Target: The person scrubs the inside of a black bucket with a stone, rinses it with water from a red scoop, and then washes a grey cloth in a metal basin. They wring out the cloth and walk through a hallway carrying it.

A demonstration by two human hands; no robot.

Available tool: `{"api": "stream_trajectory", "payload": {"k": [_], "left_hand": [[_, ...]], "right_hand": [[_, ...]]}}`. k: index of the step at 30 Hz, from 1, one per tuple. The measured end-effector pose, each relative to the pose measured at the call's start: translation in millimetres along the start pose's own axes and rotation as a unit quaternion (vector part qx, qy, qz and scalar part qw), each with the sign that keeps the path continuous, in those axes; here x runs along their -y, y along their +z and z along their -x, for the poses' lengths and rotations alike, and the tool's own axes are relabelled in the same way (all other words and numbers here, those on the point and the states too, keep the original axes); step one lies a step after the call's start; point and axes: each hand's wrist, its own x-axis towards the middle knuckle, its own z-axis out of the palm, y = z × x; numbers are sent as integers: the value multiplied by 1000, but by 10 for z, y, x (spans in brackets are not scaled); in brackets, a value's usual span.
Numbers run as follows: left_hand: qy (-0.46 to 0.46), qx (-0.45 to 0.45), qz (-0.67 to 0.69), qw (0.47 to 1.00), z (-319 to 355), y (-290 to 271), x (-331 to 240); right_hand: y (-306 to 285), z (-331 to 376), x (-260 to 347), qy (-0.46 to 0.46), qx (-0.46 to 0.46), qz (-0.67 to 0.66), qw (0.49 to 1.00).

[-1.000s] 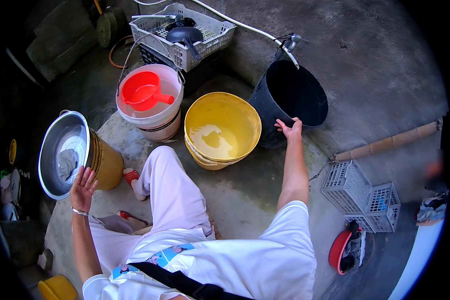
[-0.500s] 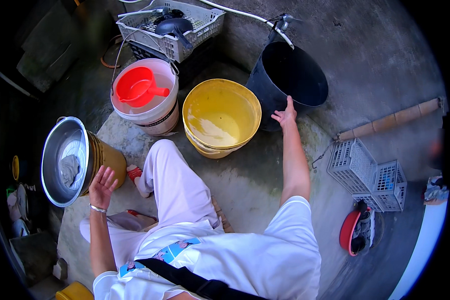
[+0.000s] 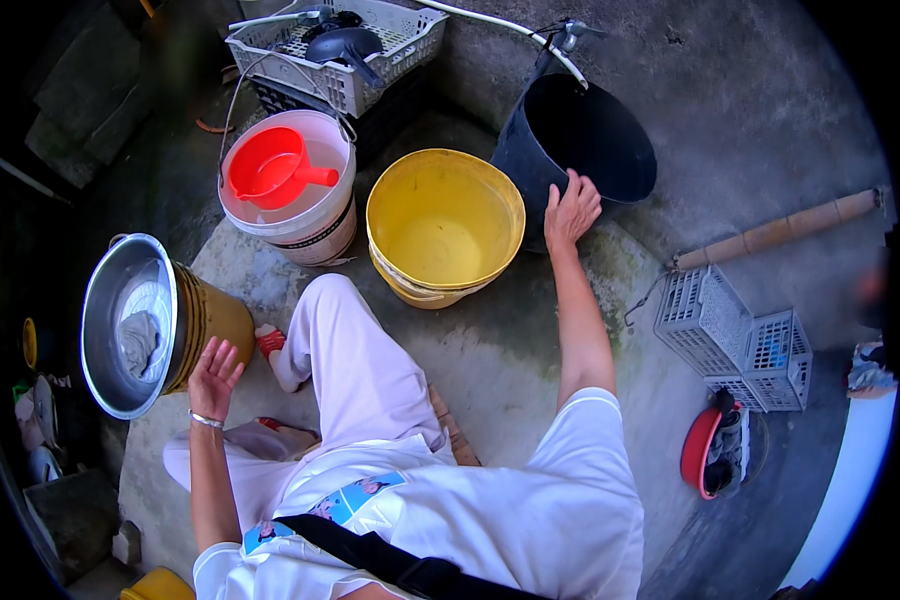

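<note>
My right hand (image 3: 574, 210) is at the near rim of a black bucket (image 3: 526, 180), its back turned up and its bent fingers over the edge. The bucket stands against the wall, below the end of a white hose (image 3: 510, 32). Held off to the left, my left hand (image 3: 216, 372) is empty, its fingers apart, close to a ribbed yellow-brown bucket (image 3: 210, 325). A metal basin (image 3: 95, 350) rests tilted on that bucket, with a grey cloth (image 3: 138, 342) inside. Between my knee and the black bucket is a yellow bucket (image 3: 445, 225) that seems to hold water.
A white bucket (image 3: 315, 235) holds a red dipper (image 3: 270, 168). Behind it, a grey crate (image 3: 345, 92) carries a dark pan (image 3: 344, 46). Grey plastic baskets (image 3: 705, 310), a bamboo pole (image 3: 780, 232) and a red basin (image 3: 697, 450) are on the right.
My right hand has turned and shifted slightly up along the black bucket's rim, its back now showing. My left hand has moved slightly right. The glare in the yellow bucket has faded.
</note>
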Motion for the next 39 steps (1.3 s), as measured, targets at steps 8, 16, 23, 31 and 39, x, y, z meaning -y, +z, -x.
{"api": "stream_trajectory", "payload": {"k": [8,16,23,31,39], "left_hand": [[-1,-12,34,999,14,-134,163],[-8,-43,24,999,63,-347,163],[-29,-26,19,999,-41,-251,302],[-40,-15,7,999,-82,-220,408],[-20,-22,10,999,-17,-290,319]], "right_hand": [[538,-497,-262,119,264,-13,957],[747,-345,-82,11,177,-72,981],[678,-297,-162,-38,200,-135,970],[585,-301,-69,-6,239,-28,970],[432,391,698,-36,110,-50,992]]}}
